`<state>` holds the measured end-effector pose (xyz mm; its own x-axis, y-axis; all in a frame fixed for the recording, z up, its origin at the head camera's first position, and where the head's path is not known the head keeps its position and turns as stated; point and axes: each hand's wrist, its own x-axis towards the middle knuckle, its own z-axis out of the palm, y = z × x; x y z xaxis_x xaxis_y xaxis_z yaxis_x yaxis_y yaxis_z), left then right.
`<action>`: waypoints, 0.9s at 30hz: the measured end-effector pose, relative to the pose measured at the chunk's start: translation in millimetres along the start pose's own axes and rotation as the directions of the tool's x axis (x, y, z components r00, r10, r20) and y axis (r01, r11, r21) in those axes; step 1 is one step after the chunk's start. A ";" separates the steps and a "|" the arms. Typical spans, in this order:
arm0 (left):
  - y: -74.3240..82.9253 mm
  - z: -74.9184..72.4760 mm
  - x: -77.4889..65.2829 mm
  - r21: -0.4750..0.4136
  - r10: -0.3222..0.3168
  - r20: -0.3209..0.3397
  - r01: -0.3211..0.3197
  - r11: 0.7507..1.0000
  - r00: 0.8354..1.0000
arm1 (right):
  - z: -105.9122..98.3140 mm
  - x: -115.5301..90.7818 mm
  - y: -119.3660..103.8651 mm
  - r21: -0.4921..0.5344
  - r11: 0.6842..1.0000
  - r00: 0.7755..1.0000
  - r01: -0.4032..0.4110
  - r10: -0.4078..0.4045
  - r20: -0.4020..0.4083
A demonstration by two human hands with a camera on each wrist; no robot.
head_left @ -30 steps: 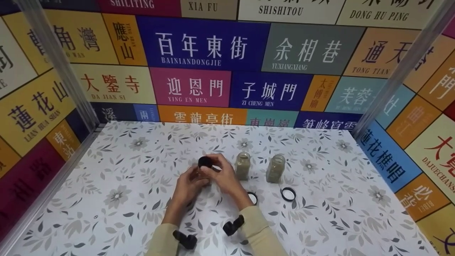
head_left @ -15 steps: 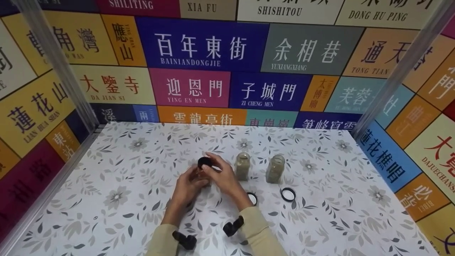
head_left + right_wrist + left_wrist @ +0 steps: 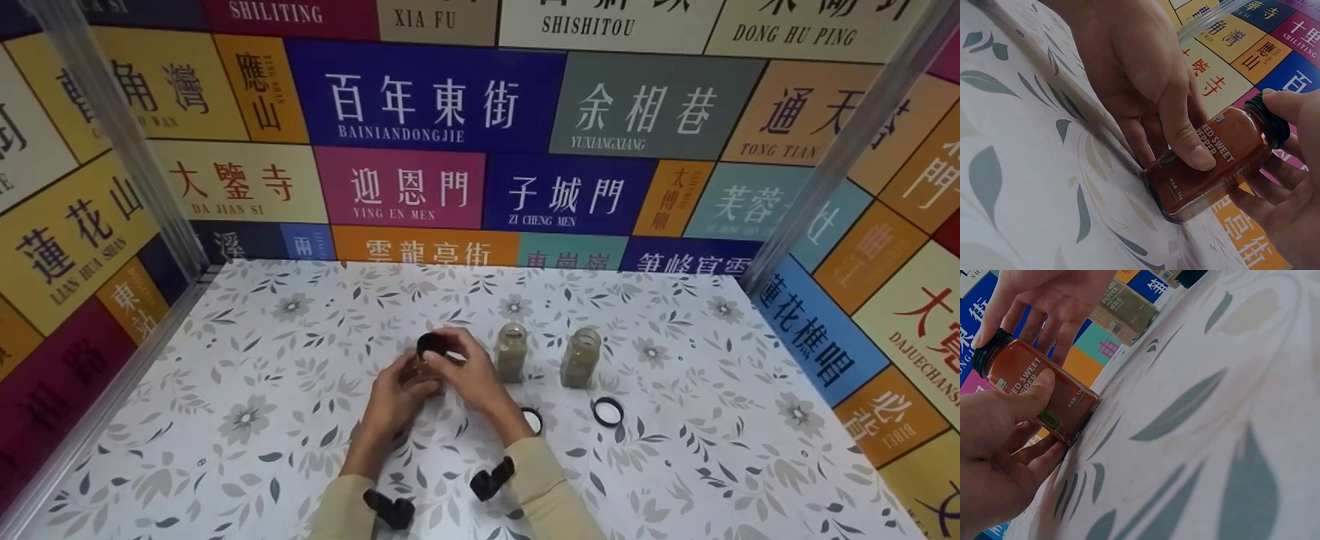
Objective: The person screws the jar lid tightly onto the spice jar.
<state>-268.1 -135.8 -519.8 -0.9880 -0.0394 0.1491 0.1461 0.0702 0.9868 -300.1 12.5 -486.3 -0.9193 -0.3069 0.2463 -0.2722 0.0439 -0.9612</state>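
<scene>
My left hand (image 3: 397, 394) grips a small glass jar of red powder (image 3: 1064, 399), labelled red sweet pepper, with the thumb across its label. The thumb and fingers of my right hand (image 3: 471, 369) hold its black lid (image 3: 1269, 121), which sits on the jar's neck. In the wrist views the jar's base is right at the tabletop. To the right of my hands stand two glass jars of greenish-grey powder, a nearer one (image 3: 511, 358) and a farther one (image 3: 581, 361), both uncapped. The nearer one's label reads pepper in the left wrist view.
Two loose black lids lie with their white insides up in front of the uncapped jars: one lid (image 3: 608, 412) by the right jar, the other lid (image 3: 533, 421) partly behind my right wrist. The floral-patterned table (image 3: 247, 420) ends at colourful lettered panels (image 3: 427, 94).
The fingers of my right hand have shifted slightly around the black lid. My left hand and the red pepper jar stay in place, as do the other jars and loose lids.
</scene>
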 end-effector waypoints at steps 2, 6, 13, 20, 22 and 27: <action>0.1 -0.1 -0.4 -0.007 -0.003 0.003 0.003 1.000 1.000 | 0.9 0.2 0.8 0.008 1.000 1.000 -0.002 0.002 -0.012; 0.3 -0.1 -0.3 -0.017 -0.021 0.003 0.021 1.000 1.000 | 1.1 0.8 1.4 0.030 1.000 1.000 -0.005 0.005 -0.018; 1.0 0.5 1.2 -0.014 -0.039 0.000 0.039 0.999 0.999 | -1.2 1.1 -1.0 -0.019 0.999 0.999 0.030 -0.030 0.013; -0.8 -0.1 1.7 -0.010 -0.011 -0.001 0.011 1.000 1.000 | -1.0 0.1 0.0 -0.005 0.999 0.999 0.032 -0.032 0.008; -0.6 -0.5 1.2 0.005 -0.007 -0.007 0.007 1.000 1.000 | -0.9 -0.4 0.0 0.002 0.999 0.999 0.032 -0.032 0.007; 0.6 -1.0 0.4 0.043 -0.030 -0.017 0.031 0.999 0.999 | -0.8 -0.6 1.6 0.009 0.999 0.999 0.039 -0.039 0.000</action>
<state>-268.3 -136.8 -519.2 -0.9910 -0.0587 0.1206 0.1135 0.1115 0.9873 -300.2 13.5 -487.9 -0.9079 -0.3087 0.2837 -0.3054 0.0232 -0.9519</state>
